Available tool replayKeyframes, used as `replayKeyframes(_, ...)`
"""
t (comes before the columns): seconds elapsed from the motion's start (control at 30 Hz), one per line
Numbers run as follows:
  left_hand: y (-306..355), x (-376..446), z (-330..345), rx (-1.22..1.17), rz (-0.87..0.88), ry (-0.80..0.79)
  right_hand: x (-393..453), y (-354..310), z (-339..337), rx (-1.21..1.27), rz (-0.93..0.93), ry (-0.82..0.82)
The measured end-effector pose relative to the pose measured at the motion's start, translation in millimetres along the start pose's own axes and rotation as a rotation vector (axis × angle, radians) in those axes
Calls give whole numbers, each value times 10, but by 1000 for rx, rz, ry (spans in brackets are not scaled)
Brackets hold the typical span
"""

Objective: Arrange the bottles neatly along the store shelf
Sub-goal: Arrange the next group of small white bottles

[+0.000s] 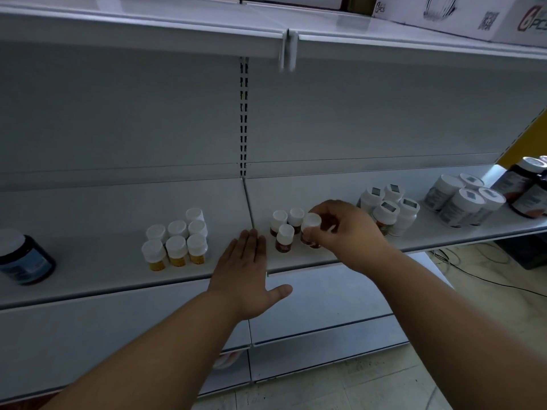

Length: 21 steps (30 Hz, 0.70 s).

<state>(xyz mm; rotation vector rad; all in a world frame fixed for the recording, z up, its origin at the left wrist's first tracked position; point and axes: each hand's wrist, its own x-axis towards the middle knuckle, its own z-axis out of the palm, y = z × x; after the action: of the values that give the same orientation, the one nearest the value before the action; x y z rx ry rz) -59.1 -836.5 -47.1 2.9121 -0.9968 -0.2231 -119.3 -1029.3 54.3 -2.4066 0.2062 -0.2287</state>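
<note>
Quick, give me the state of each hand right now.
Left hand: open, fingers straight, flat over the shelf edge, holding nothing.
Right hand: closed, fingers gripping a small brown bottle with a white cap.

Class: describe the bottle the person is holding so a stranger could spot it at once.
Find the seam in the middle shelf. Just right of it stands a cluster of small brown bottles with white caps. It is the rightmost one, the only one pinched by the right hand.
</note>
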Motion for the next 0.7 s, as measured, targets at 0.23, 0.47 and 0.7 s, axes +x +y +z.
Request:
replayKeyframes(0.23, -3, -5, 1, -13, 0, -6, 239, 170, 197, -507, -211, 4)
replayKeyframes(0.47, 0, -12, 7, -14, -2, -4, 221, 273, 333, -590, -201, 26)
replayKeyframes(0.7, -4, -9, 1, -22, 9, -2, 133, 423, 317, -403, -130, 193)
